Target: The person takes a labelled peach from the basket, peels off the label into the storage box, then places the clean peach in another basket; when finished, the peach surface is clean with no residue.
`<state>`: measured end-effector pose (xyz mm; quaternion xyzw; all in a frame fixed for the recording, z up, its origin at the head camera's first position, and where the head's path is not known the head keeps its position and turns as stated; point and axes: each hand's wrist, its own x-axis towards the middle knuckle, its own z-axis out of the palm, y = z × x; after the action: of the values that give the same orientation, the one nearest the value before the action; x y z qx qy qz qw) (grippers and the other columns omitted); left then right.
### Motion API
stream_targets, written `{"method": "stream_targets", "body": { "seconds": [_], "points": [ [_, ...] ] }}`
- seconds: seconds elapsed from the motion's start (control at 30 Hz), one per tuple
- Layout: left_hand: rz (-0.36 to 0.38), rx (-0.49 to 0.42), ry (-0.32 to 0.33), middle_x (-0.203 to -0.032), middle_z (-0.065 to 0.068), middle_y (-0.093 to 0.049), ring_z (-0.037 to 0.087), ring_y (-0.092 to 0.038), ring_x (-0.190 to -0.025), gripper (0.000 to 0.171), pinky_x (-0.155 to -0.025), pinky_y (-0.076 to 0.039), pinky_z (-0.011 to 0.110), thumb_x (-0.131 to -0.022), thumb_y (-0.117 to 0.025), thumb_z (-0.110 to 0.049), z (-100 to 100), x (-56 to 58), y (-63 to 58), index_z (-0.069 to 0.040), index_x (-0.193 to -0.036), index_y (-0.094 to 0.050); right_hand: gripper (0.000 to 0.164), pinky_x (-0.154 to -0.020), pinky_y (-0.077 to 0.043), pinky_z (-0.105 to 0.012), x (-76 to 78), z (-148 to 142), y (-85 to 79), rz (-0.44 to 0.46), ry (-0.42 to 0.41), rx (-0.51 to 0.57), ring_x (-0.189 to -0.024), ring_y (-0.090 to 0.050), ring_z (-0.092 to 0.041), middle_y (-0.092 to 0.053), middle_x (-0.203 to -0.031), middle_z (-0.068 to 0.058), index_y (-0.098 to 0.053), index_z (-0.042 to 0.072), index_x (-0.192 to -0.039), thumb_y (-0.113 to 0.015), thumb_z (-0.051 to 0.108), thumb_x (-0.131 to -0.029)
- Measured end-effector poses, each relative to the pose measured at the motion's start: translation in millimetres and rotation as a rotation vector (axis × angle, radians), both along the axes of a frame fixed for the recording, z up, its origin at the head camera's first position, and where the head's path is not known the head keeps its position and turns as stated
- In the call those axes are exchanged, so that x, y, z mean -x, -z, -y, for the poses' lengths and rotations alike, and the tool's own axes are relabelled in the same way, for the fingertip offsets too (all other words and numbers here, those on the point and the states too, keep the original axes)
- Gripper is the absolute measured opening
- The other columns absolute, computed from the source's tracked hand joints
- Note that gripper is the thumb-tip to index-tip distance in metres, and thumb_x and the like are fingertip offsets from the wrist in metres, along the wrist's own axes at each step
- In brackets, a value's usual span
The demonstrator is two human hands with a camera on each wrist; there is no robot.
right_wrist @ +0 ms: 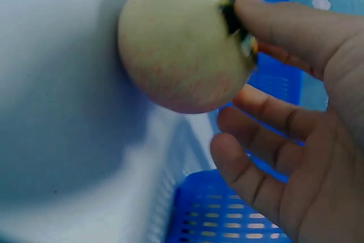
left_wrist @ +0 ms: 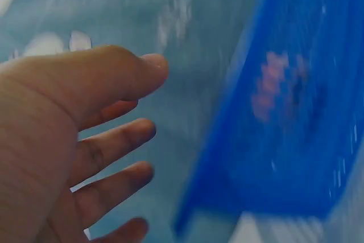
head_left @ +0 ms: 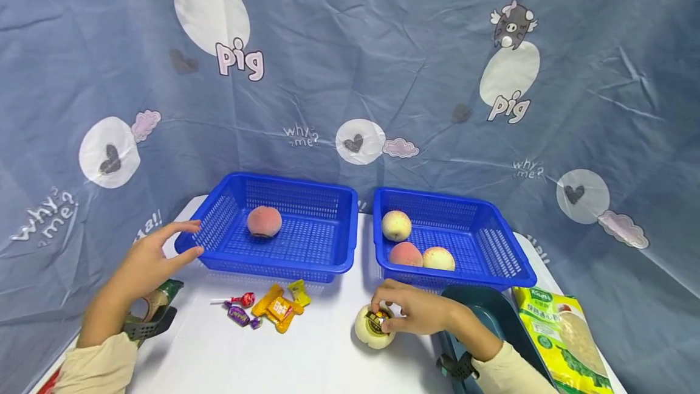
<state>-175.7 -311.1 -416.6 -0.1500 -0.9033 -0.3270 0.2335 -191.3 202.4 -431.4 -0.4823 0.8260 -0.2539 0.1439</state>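
Note:
My right hand is over a cream round fruit on the white table, with thumb and index finger pinching at its dark-and-gold label. In the right wrist view the fruit shows red streaks, and the remaining fingers curl loosely beside it. At the left edge of the left blue basket, my left hand hovers with thumb and fingers spread, holding nothing. One pink peach lies in that basket. The right blue basket has another pink peach and two cream fruits.
Wrapped sweets and a red lollipop lie in front of the left basket. A dark green tray stands under my right forearm, beside a yellow Knorr packet. Blue printed cloth hangs behind.

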Motion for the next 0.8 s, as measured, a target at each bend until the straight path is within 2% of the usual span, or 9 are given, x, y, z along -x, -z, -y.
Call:
{"method": "stream_targets", "body": {
  "seconds": [0.03,0.07,0.17,0.27,0.37,0.43,0.57,0.67,0.8],
  "points": [
    [-0.024,0.013,0.02,-0.131,0.016,-0.064,0.03,-0.061,-0.109,0.037,-0.095,-0.044,0.031,-0.088,-0.081,-0.019,-9.9,-2.0,-6.5,-0.011,-0.122,-0.067,0.022,-0.075,-0.049,-0.026,-0.4,-0.1,-0.5,-0.027,0.01,0.001,-0.097,-0.053,-0.014,-0.054,-0.111,0.004,-0.062,0.022,-0.114,-0.072,0.015,-0.095],
    [-0.051,0.011,0.055,-0.13,0.014,-0.066,0.031,-0.06,-0.117,0.036,-0.101,-0.042,0.029,-0.088,-0.081,-0.016,-21.1,-3.9,-11.7,-0.011,-0.12,-0.067,0.023,-0.075,-0.049,-0.026,-0.8,-0.3,-1.1,-0.046,0.02,0.001,-0.096,-0.054,-0.014,-0.053,-0.108,0.005,-0.063,0.021,-0.112,-0.073,0.012,-0.094],
    [-0.159,0.019,0.204,-0.121,0.003,-0.07,0.018,-0.062,-0.116,0.036,-0.099,-0.034,0.01,-0.084,-0.083,-0.007,-59.1,-8.4,-19.7,-0.014,-0.116,-0.07,0.027,-0.075,-0.052,-0.027,-1.1,-1.6,-2.3,-0.06,0.025,0.012,-0.095,-0.056,-0.011,-0.055,-0.106,0.006,-0.064,0.019,-0.109,-0.074,0.002,-0.091],
    [-0.163,0.017,0.422,-0.118,-0.004,-0.07,0.014,-0.064,-0.111,0.037,-0.098,-0.043,0.018,-0.084,-0.081,-0.002,-105.5,-16.9,-20.6,-0.015,-0.117,-0.07,0.029,-0.077,-0.054,-0.028,-0.7,-2.7,-2.4,-0.033,0.015,0.031,-0.096,-0.058,-0.008,-0.057,-0.107,0.007,-0.064,0.017,-0.107,-0.072,-0.004,-0.089],
    [-0.077,0.018,0.605,-0.121,-0.005,-0.068,0.017,-0.065,-0.112,0.036,-0.097,-0.05,0.032,-0.088,-0.079,-0.008,-157.6,-22.8,-12.2,-0.016,-0.121,-0.068,0.024,-0.078,-0.055,-0.027,-0.2,-4.1,-1.2,-0.011,0.014,0.064,-0.096,-0.059,-0.007,-0.06,-0.106,0.006,-0.065,0.014,-0.105,-0.07,-0.004,-0.09],
    [0.006,0.039,0.641,-0.127,-0.005,-0.065,0.019,-0.063,-0.115,0.041,-0.097,-0.05,0.038,-0.089,-0.08,-0.018,-191.0,-23.3,-1.9,-0.017,-0.127,-0.064,0.019,-0.078,-0.056,-0.026,0.4,-4.7,0.0,-0.009,0.02,0.093,-0.095,-0.06,-0.007,-0.062,-0.104,0.004,-0.066,0.012,-0.102,-0.07,-0.003,-0.091],
    [0.158,0.118,0.624,-0.14,0.0,-0.054,0.021,-0.055,-0.125,0.069,-0.102,-0.047,0.042,-0.081,-0.086,-0.034,-241.8,-15.0,27.0,-0.016,-0.139,-0.054,0.013,-0.077,-0.056,-0.025,1.4,-4.6,2.5,-0.013,0.056,0.127,-0.091,-0.063,-0.007,-0.064,-0.099,0.003,-0.066,0.01,-0.099,-0.071,0.0,-0.093],
    [0.259,0.14,0.655,-0.14,0.002,-0.053,0.018,-0.057,-0.12,0.082,-0.098,-0.049,0.036,-0.075,-0.09,-0.037,-261.8,-7.6,47.8,-0.015,-0.143,-0.049,0.012,-0.075,-0.056,-0.025,0.5,-4.8,3.6,0.01,0.104,0.116,-0.089,-0.064,-0.007,-0.064,-0.098,0.005,-0.065,0.01,-0.1,-0.073,0.006,-0.093],
    [0.307,0.112,0.721,-0.129,-0.006,-0.058,0.007,-0.058,-0.109,0.078,-0.091,-0.049,0.028,-0.073,-0.092,-0.033,-273.0,-2.9,65.9,-0.017,-0.138,-0.052,0.013,-0.073,-0.055,-0.024,-2.3,-7.1,3.8,0.04,0.16,0.102,-0.087,-0.063,-0.006,-0.064,-0.095,0.008,-0.066,0.011,-0.099,-0.076,0.013,-0.092]
  ]
}}
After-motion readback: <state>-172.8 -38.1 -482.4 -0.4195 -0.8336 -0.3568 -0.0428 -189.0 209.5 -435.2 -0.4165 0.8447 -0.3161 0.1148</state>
